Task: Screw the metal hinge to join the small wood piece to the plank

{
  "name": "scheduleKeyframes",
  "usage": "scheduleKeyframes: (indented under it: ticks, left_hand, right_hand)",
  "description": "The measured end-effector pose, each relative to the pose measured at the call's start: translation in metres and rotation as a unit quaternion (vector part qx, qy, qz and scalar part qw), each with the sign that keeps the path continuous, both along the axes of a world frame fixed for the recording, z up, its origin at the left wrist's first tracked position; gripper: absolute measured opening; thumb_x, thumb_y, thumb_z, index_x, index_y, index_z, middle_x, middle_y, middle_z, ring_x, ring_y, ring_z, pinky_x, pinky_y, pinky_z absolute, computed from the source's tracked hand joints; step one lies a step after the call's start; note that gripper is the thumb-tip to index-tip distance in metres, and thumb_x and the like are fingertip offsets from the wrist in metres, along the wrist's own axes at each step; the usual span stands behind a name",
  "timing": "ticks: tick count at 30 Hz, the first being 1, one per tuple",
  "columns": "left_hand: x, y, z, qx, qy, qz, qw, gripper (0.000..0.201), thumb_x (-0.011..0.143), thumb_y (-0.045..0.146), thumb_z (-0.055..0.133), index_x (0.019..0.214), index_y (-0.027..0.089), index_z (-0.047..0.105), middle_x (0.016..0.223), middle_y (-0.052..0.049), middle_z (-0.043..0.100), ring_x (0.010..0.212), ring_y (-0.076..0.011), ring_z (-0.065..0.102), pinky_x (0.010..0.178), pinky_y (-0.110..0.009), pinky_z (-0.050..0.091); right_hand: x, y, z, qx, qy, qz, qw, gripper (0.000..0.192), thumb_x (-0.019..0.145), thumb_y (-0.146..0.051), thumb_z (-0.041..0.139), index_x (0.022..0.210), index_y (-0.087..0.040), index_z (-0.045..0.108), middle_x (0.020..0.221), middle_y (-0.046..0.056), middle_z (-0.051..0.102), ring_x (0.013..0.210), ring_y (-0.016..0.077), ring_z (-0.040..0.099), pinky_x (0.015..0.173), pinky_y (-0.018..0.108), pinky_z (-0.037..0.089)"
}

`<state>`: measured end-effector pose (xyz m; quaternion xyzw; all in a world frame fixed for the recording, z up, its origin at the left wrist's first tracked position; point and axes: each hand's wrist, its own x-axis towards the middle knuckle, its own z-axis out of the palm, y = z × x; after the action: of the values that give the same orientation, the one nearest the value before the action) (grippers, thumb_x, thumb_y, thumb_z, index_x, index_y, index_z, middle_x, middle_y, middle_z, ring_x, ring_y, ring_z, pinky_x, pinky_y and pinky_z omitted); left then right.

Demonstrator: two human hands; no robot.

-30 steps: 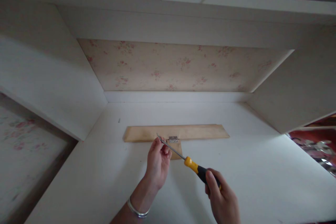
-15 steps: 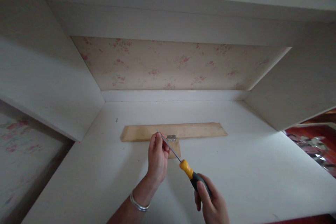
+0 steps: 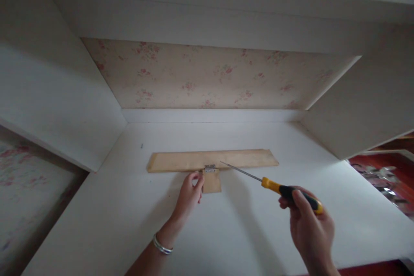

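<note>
A long wooden strip (image 3: 181,161) lies across the white surface, with a small wooden block (image 3: 212,182) against its near edge. A metal hinge (image 3: 210,167) spans the joint between the two. My left hand (image 3: 187,192) is at the block's left side, thumb and fingers pinched close to the hinge; anything between the fingertips is too small to make out. Gripped by its handle in my right hand (image 3: 308,220) is a yellow and black screwdriver (image 3: 271,184). Its shaft points left, and its tip appears over the strip, right of the hinge.
A tiny dark piece, perhaps a screw (image 3: 141,145), lies on the white tabletop (image 3: 278,207) at the back left. White panels (image 3: 365,103) rise on both sides. Behind is floral wallpaper (image 3: 207,73), and a white ledge (image 3: 226,21) runs overhead.
My right hand has moved right with the screwdriver, whose tip came away from my left fingers. My left hand has lowered slightly to the block's left edge. The view has shifted a little.
</note>
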<state>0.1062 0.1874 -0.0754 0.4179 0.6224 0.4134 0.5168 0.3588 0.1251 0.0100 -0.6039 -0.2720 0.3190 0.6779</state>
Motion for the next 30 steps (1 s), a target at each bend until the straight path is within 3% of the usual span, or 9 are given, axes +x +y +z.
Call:
scheduleKeyframes:
  ticks: [3,6,9,13,22,30]
  left_hand:
    - [0.002,0.007,-0.004,0.0,-0.015,-0.046,0.999,0.044,0.075,0.054,0.055,0.099,0.017,0.054,0.082,-0.004,0.061,0.038,-0.0074,0.045,0.033,-0.02,0.03]
    - [0.006,0.015,-0.005,-0.001,-0.005,-0.083,0.996,0.037,0.075,0.053,0.055,0.082,0.016,0.057,0.06,0.001,0.054,0.037,-0.0082,0.042,0.033,-0.019,0.026]
    - [0.008,0.019,-0.006,-0.009,0.017,-0.087,0.996,0.036,0.076,0.052,0.054,0.068,0.017,0.052,0.047,0.004,0.044,0.036,-0.0086,0.04,0.033,-0.019,0.024]
    - [0.008,0.021,-0.007,-0.022,-0.013,-0.083,0.996,0.034,0.076,0.051,0.054,0.07,0.017,0.05,0.048,0.005,0.043,0.036,-0.008,0.039,0.033,-0.019,0.024]
    - [0.005,0.024,-0.006,-0.064,-0.064,-0.082,0.992,0.031,0.073,0.047,0.058,0.069,0.018,0.049,0.045,0.007,0.037,0.034,-0.0064,0.031,0.032,-0.019,0.018]
    - [0.006,0.023,0.0,-0.065,-0.065,-0.081,0.992,0.031,0.074,0.046,0.056,0.067,0.018,0.047,0.045,0.007,0.035,0.034,-0.0063,0.032,0.032,-0.019,0.017]
  right_hand:
    - [0.005,0.018,0.016,-0.011,-0.121,0.0,0.993,0.035,0.07,-0.042,0.068,0.09,-0.014,0.061,0.063,0.003,0.06,0.054,0.016,0.056,0.051,0.028,0.043]
    - [0.002,0.033,0.026,-0.047,-0.211,0.042,0.975,0.037,0.071,-0.045,0.066,0.09,-0.013,0.062,0.06,0.004,0.059,0.053,0.0168,0.056,0.049,0.028,0.042]
    - [-0.003,0.046,0.03,-0.069,-0.273,0.084,0.956,0.038,0.072,-0.047,0.065,0.089,-0.014,0.062,0.058,0.003,0.058,0.053,0.0162,0.056,0.049,0.027,0.042]
    - [-0.008,0.062,0.036,-0.062,-0.361,0.136,0.921,0.036,0.074,-0.05,0.062,0.087,-0.016,0.062,0.061,0.002,0.059,0.054,0.0145,0.053,0.051,0.026,0.041]
    - [-0.027,0.091,0.059,-0.045,-0.511,0.192,0.837,0.035,0.077,-0.053,0.057,0.083,-0.019,0.062,0.066,0.002,0.061,0.06,0.0151,0.053,0.058,0.027,0.039]
    - [-0.047,0.106,0.088,-0.05,-0.555,0.258,0.789,0.031,0.078,-0.051,0.054,0.081,-0.021,0.06,0.066,0.001,0.06,0.057,0.0146,0.052,0.055,0.026,0.036]
